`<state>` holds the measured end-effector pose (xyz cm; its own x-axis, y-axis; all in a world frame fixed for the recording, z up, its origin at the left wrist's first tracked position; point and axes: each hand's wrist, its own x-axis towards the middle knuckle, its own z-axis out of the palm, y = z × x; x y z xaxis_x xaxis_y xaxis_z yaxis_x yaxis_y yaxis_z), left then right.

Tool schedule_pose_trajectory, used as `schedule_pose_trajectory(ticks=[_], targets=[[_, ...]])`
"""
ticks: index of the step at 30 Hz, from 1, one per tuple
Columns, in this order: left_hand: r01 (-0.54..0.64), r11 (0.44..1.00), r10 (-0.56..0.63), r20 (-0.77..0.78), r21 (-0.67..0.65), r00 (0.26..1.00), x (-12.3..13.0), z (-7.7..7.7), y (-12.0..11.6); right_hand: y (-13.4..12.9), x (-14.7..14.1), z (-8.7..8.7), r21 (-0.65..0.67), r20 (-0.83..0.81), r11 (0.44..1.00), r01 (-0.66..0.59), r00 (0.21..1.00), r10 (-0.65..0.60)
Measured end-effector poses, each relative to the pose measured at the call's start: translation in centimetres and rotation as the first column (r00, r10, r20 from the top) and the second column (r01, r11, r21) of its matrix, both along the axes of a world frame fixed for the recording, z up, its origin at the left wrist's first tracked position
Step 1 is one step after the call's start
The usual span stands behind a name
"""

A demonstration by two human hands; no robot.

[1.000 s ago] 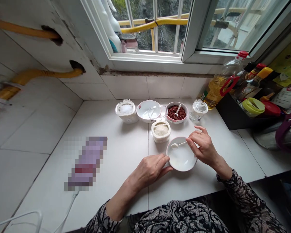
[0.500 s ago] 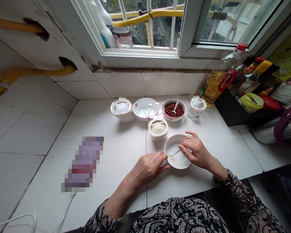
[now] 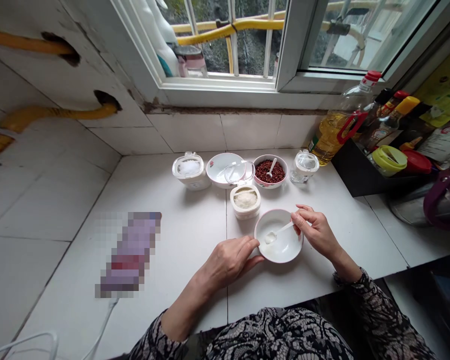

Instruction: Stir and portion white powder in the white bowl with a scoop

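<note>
My left hand (image 3: pixel 234 259) grips the left rim of a white bowl (image 3: pixel 290 250), thumb low on its side and fingers at the edge. Between the closed fingers of my right hand (image 3: pixel 315 231) is the handle of a small white spoon (image 3: pixel 285 228). The spoon's head is over the bowl's left inside and carries a little white powder. Just behind the bowl stands a square container (image 3: pixel 245 201) of off-white powder, its clear lid (image 3: pixel 240 172) tipped up.
Along the back are a container of white grains (image 3: pixel 188 170), a white dish (image 3: pixel 219 162), a bowl of dark red beans (image 3: pixel 269 172) and a clear jar (image 3: pixel 303 167). An oil bottle (image 3: pixel 328 132) and a black condiment box (image 3: pixel 352 172) stand right. A blurred phone-like object (image 3: pixel 131 255) with a cable lies left.
My right hand has moved right, drawing the spoon rightward and lifting its head off the powder at the bowl's left side. My left hand keeps its hold on the rim.
</note>
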<state>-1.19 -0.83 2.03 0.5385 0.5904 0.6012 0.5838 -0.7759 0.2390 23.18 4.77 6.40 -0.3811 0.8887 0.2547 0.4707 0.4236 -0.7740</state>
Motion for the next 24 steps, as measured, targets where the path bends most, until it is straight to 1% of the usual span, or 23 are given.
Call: schedule_pose_trajectory(ticks=[3, 5, 7, 8, 9, 10, 11, 12, 14, 16, 18, 20, 22, 24], targets=[[0.003, 1.0, -0.003, 0.003, -0.003, 1.0, 0.0, 0.1, 0.0, 0.7, 0.0, 0.4, -0.098, -0.066, 0.994, 0.04, 0.997, -0.047], [0.006, 1.0, -0.006, 0.002, -0.002, 1.0, 0.0, 0.1, 0.0, 1.6, -0.3, 1.0, -0.144, -0.116, 0.988, 0.054, 0.991, -0.071], [0.007, 1.0, -0.007, 0.001, 0.0, 1.0, 0.1, 0.0, 0.0, 2.7, -0.9, 2.0, -0.122, -0.161, 0.99, 0.064, 0.983, -0.083], [0.007, 1.0, -0.007, 0.003, 0.002, 1.0, 0.0, 0.0, 0.0, 3.2, -1.4, 2.5, -0.08, -0.17, 0.994, 0.072, 0.982, -0.085], [0.007, 1.0, -0.007, 0.005, 0.002, 1.0, 0.0, -0.1, 0.0, 3.6, -1.8, 3.1, -0.011, -0.17, 0.996, 0.088, 0.982, -0.089], [0.005, 1.0, -0.005, 0.009, 0.001, 1.0, 0.0, -0.1, 0.0, 4.0, -2.4, 3.5, 0.085, -0.161, 0.99, 0.109, 0.982, -0.094], [0.002, 1.0, -0.002, 0.01, -0.003, 1.0, 0.0, -0.2, 0.0, 4.3, -3.0, 3.9, 0.208, -0.143, 0.97, 0.123, 0.985, -0.094], [-0.001, 1.0, 0.001, 0.012, -0.006, 1.0, 0.0, -0.2, 0.0, 4.5, -3.5, 4.2, 0.325, -0.123, 0.937, 0.129, 0.988, -0.093], [-0.006, 1.0, 0.006, 0.011, -0.012, 1.0, 0.0, -0.2, 0.0, 4.6, -4.5, 4.2, 0.538, -0.045, 0.837, 0.102, 0.995, -0.092], [-0.011, 1.0, 0.011, 0.008, -0.017, 1.0, 0.1, -0.2, 0.0, 4.6, -5.1, 3.6, 0.675, 0.083, 0.738, 0.0, 0.994, -0.077], [-0.015, 1.0, 0.015, 0.007, -0.018, 1.0, 0.1, -0.2, 0.0, 4.4, -5.2, 3.0, 0.732, 0.206, 0.672, -0.114, 0.977, -0.058], [-0.014, 1.0, 0.014, 0.005, -0.017, 1.0, 0.1, -0.2, 0.0, 4.1, -5.1, 2.7, 0.752, 0.26, 0.64, -0.16, 0.964, -0.064], [-0.013, 1.0, 0.013, 0.0, -0.014, 1.0, 0.1, -0.2, -0.1, 3.9, -4.7, 2.9, 0.768, 0.243, 0.626, -0.137, 0.966, -0.087], [-0.013, 1.0, 0.013, -0.002, -0.012, 1.0, 0.1, -0.2, -0.1, 3.7, -4.4, 3.4, 0.763, 0.187, 0.64, -0.087, 0.978, -0.09]])
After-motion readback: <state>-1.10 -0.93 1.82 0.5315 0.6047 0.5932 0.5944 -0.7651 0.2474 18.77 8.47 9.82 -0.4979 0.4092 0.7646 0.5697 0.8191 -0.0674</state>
